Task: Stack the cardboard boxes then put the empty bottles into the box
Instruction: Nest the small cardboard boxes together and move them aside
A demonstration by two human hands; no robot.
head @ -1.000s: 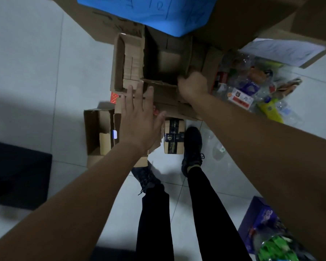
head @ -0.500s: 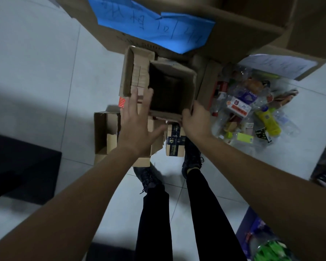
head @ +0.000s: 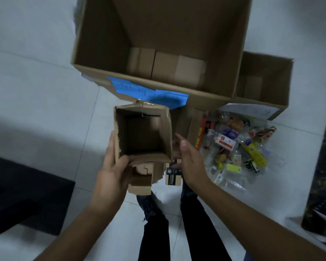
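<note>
The left hand grips the small box at mid-frame, with its fingers along the outer side wall and its thumb hooked over the near corner. The right hand is spread with straight fingers just beside the opposite wall; whether it touches is unclear. The box's open top faces up. Higher in the frame stands a large open box with a blue sheet. The empty bottles lie piled at centre right.
</note>
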